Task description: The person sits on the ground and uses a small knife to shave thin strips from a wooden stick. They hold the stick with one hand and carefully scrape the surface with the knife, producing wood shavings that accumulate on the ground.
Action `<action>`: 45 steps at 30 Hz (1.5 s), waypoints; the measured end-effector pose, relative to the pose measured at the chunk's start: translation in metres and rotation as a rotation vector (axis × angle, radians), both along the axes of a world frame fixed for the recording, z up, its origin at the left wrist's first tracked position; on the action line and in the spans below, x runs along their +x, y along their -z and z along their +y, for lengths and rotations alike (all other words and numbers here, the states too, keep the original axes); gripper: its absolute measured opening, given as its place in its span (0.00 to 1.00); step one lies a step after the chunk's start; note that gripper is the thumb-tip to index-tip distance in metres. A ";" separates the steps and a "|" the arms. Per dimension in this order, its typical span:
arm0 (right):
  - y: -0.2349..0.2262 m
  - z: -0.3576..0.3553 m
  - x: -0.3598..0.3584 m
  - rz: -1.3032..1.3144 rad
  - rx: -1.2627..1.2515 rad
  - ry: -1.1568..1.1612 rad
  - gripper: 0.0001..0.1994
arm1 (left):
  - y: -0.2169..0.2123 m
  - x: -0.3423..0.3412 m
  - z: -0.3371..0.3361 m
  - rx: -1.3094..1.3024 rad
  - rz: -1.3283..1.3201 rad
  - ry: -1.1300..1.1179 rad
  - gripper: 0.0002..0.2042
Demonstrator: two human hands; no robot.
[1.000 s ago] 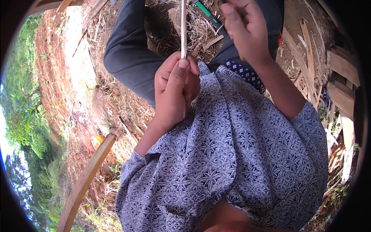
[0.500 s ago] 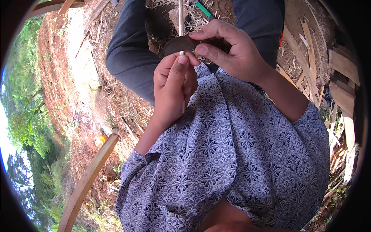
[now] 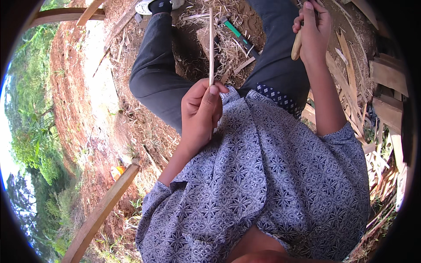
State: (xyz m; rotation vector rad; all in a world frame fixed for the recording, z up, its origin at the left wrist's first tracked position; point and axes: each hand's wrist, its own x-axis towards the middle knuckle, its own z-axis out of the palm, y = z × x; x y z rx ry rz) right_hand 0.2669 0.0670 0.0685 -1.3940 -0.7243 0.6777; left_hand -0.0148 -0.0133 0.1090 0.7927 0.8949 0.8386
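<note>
My left hand [image 3: 201, 109] is closed round the lower end of a thin pale wooden stick [image 3: 211, 46], the thumb lying along it. The stick points away from me, toward the ground between my legs. Off to the far right, above my right knee, my right hand [image 3: 313, 37] grips a knife by its light wooden handle [image 3: 297, 46]. The handle's butt sticks out below my fingers. Most of the blade is hidden or beyond the upper edge of the view. Knife and stick are well apart.
A hammer with a green and black handle [image 3: 237, 34] lies among wood shavings between my legs. Wooden offcuts and planks [image 3: 388, 114] are piled on the right. A curved wooden beam [image 3: 103, 210] crosses the lower left. Behind it are reddish soil and green plants.
My right hand has swung away from the stick to the upper right, taking the knife with it. My left hand still holds the stick, nearly in place. The hammer has come more into view.
</note>
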 end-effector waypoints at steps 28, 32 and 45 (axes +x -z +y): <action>-0.013 -0.033 -0.050 -0.036 0.244 -0.748 0.13 | -0.010 -0.001 -0.013 0.125 0.190 0.041 0.13; -0.001 -0.024 -0.058 -0.271 0.324 -0.786 0.12 | -0.011 0.000 -0.011 0.089 0.129 0.052 0.12; -0.023 0.025 0.009 -0.040 0.241 -0.151 0.13 | -0.016 -0.006 -0.018 0.126 0.140 0.111 0.11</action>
